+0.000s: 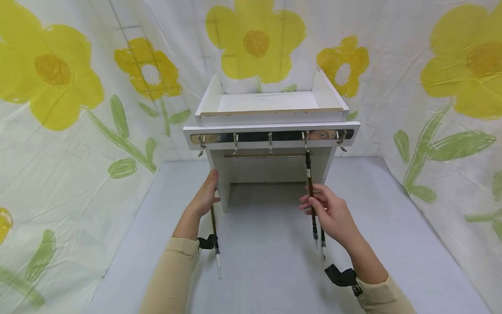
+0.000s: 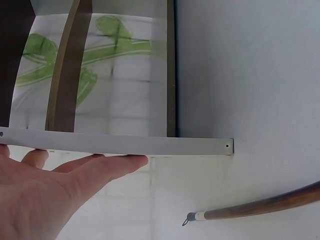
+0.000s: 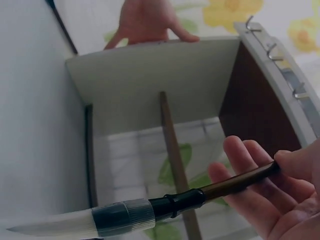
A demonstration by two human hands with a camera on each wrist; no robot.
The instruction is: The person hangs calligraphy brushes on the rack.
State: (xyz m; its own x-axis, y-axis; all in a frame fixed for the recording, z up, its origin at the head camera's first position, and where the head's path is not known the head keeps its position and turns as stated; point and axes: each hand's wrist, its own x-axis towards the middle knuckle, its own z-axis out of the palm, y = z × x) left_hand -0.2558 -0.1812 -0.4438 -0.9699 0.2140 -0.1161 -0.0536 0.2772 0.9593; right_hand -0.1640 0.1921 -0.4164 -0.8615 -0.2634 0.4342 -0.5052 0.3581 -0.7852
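Note:
A white wooden shelf (image 1: 270,117) carries a metal strip of several hooks (image 1: 270,141) along its front. My left hand (image 1: 204,196) rests against the shelf's left side panel; its fingers (image 2: 115,165) lie straight along the panel in the left wrist view. Between thumb and fingertips, my right hand (image 1: 331,211) pinches the handle of a calligraphy brush (image 1: 310,176). The brush points downward, its top end just under the second hook from the right. Whether its loop is on that hook, I cannot tell. The right wrist view shows the brush's pale tip (image 3: 55,225).
A second brush (image 1: 214,224) lies or hangs left of the shelf, partly behind my left wrist. Another brush (image 1: 323,242) shows beside my right hand. The shelf stands on a pale table (image 1: 266,270). Flower-printed sheeting (image 1: 255,43) surrounds it on the back and sides.

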